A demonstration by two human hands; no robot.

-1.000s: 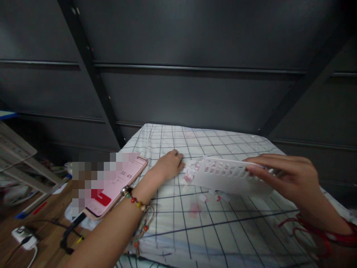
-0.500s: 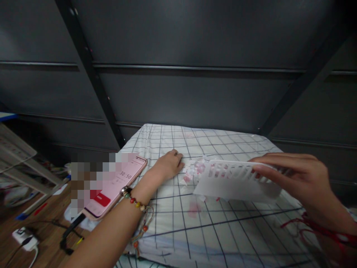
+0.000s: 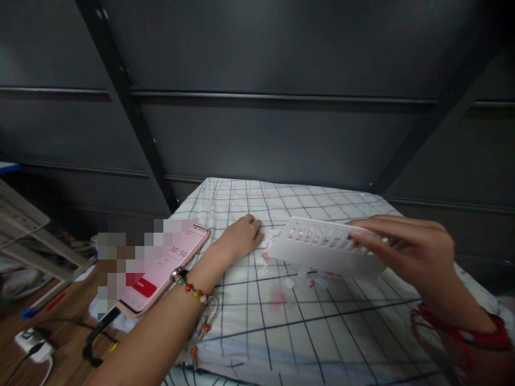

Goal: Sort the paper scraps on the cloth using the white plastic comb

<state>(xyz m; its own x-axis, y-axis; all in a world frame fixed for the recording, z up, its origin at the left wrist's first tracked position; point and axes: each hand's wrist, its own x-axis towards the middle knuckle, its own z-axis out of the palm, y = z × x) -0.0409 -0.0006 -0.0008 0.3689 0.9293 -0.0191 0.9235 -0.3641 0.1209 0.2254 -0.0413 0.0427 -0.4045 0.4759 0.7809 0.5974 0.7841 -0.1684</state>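
Note:
A white plastic basket (image 3: 317,261) with a row of slots near its rim is tilted over the checked cloth (image 3: 249,332). My right hand (image 3: 422,252) pinches its right end between thumb and fingers. Small white and pink paper scraps (image 3: 289,282) lie on the cloth beside and below the basket; others behind it are mostly hidden. My left hand (image 3: 242,236) rests palm down on the cloth, fingers loosely out, just left of the scraps, with nothing seen in it. A faint pink stain (image 3: 277,300) marks the cloth in front of the basket.
A pink-edged phone (image 3: 163,276) with a cable leans at the left of the cloth, by my left forearm. A white power adapter (image 3: 34,343) lies on the wooden floor. Dark panels (image 3: 257,139) rise behind the cloth; a pale frame (image 3: 28,220) stands far left.
My right hand and the basket have moved left and slightly up, over more of the scrap pile. Scraps in front of the basket now show more clearly. My left hand has stayed in place.

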